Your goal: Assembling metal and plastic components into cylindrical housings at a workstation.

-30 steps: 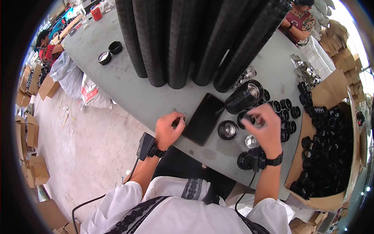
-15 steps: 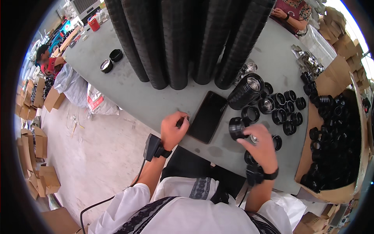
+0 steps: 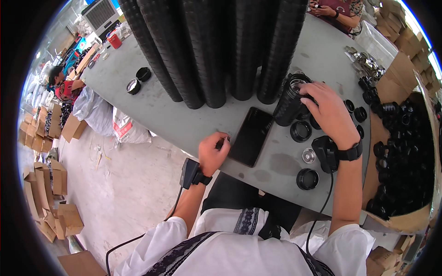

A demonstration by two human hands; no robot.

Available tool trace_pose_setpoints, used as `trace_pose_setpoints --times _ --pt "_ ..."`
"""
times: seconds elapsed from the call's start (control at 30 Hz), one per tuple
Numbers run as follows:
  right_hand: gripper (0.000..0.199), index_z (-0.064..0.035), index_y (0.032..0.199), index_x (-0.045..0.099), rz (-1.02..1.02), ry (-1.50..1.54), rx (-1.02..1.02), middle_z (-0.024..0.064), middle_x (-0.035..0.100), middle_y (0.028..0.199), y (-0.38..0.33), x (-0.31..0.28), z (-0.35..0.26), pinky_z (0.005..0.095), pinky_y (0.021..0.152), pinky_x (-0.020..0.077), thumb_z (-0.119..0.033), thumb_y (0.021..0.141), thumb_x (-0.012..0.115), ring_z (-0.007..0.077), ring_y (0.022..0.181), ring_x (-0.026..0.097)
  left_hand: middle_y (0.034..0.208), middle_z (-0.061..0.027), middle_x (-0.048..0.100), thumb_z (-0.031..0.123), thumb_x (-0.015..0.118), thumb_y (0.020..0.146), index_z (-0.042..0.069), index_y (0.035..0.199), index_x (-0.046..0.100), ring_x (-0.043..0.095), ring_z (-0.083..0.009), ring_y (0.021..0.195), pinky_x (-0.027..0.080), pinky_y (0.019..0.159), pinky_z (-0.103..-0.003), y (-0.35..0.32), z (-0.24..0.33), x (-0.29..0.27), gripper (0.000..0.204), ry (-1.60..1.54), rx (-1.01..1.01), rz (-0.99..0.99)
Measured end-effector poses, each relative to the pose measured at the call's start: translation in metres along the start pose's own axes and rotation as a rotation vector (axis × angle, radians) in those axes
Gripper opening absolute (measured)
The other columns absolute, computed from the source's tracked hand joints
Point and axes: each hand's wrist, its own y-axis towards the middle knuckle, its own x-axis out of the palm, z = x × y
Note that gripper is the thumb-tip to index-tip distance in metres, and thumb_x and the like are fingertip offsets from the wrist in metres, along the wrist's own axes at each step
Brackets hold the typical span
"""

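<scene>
My right hand (image 3: 329, 108) reaches over the top of a short black ribbed cylinder (image 3: 286, 109), its fingers and thumb curled around a black ring (image 3: 302, 93) at the rim. A silvery part shows inside that opening. My left hand (image 3: 213, 152) rests curled at the table's near edge, left of a dark phone (image 3: 251, 136). Something small and dark shows at its fingertips, too small to name. Nearest my right wrist lie loose black rings, one (image 3: 301, 131) beside the cylinder and another (image 3: 307, 179) nearer me, with a small silver cup-shaped part (image 3: 309, 155) between them.
Tall black ribbed columns (image 3: 207, 55) stand at the table's (image 3: 184, 129) far middle. Two black rings (image 3: 133, 86) lie at the far left. On the right is a cardboard box (image 3: 400, 221) full of black rings; silver parts (image 3: 366, 62) lie behind it. Another person's hand (image 3: 324, 11) shows at the far right.
My right hand has carried a black ring away from me to the top of the cylinder. The left hand stays curled beside the phone. The whole view has shifted slightly.
</scene>
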Motion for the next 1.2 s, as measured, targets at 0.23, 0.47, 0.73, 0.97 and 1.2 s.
trace_pose_setpoints --times 0.23,0.47,0.73,0.97,1.2 --pt "0.014 -0.0037 0.094 0.055 -0.028 -0.040 0.127 0.0144 0.060 0.089 0.001 0.002 0.004 0.0399 0.079 0.0440 -0.010 0.082 0.057 0.0333 0.090 0.054 0.068 -0.0118 0.062 0.004 0.060 0.077 0.002 0.086 0.064 0.060 -0.0191 0.057 0.046 0.055 -0.027 0.000 -0.004 -0.001 0.010 -0.016 -0.020 -0.014" --pt "0.029 -0.0060 0.103 0.060 0.051 0.000 0.121 0.0104 0.063 0.097 -0.011 0.018 0.012 0.0403 0.082 0.0430 -0.018 0.077 0.065 0.0324 0.093 0.056 0.066 -0.0114 0.061 0.003 0.060 0.077 0.002 0.086 0.064 0.059 -0.0189 0.056 0.045 0.055 -0.028 0.000 -0.006 -0.001 0.010 -0.004 -0.027 -0.020" --pt "0.038 -0.0089 0.106 0.061 -0.109 -0.225 0.284 0.0070 0.063 0.105 -0.001 0.019 0.002 0.0377 0.079 0.0478 -0.020 0.071 0.069 0.0292 0.089 0.059 0.067 -0.0113 0.061 0.003 0.060 0.077 0.002 0.086 0.064 0.059 -0.0195 0.057 0.045 0.055 -0.028 0.000 -0.004 0.000 0.010 -0.019 -0.016 0.006" --pt "0.036 -0.0097 0.104 0.064 -0.024 -0.182 0.124 0.0057 0.064 0.100 -0.003 0.009 0.018 0.0335 0.070 0.0496 -0.020 0.071 0.070 0.0247 0.080 0.062 0.067 -0.0112 0.062 0.004 0.060 0.077 0.002 0.086 0.064 0.060 -0.0193 0.057 0.045 0.054 -0.027 0.000 -0.006 0.000 0.010 -0.046 -0.018 0.006" --pt "0.035 -0.0022 0.104 0.063 0.172 0.389 0.717 0.0074 0.065 0.082 -0.061 0.005 0.029 0.0231 0.061 0.0426 -0.016 0.073 0.072 0.0098 0.068 0.056 0.066 -0.0107 0.062 0.004 0.060 0.077 0.002 0.086 0.064 0.060 -0.0196 0.057 0.046 0.054 -0.028 0.000 -0.007 0.000 0.009 -0.055 -0.021 -0.001"
